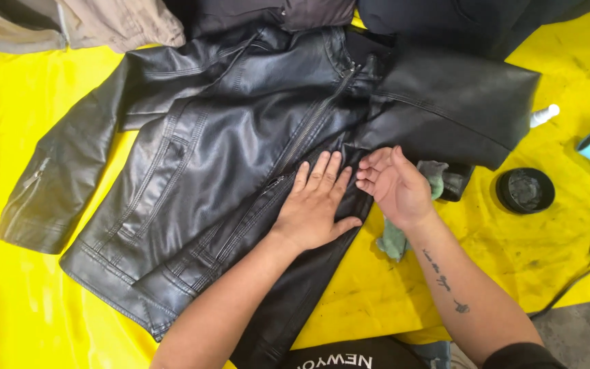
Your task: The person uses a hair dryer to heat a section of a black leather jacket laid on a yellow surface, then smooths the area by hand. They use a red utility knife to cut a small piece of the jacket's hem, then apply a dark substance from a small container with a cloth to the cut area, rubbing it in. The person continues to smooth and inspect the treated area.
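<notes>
Jacket: a black shiny leather jacket [206, 171] lies spread flat on the yellow counter [22, 137].
Left hand [317, 208]: flat, fingers wide, pressing the jacket.
Right hand [397, 184]: fingers loosely curled at the jacket's edge, over a green cloth [394, 239].
Nearby: a round black tin [525, 190].

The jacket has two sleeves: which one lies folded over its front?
The sleeve at picture right, beside the right hand, is folded across the jacket. The other sleeve stretches out over the yellow cloth.
</notes>
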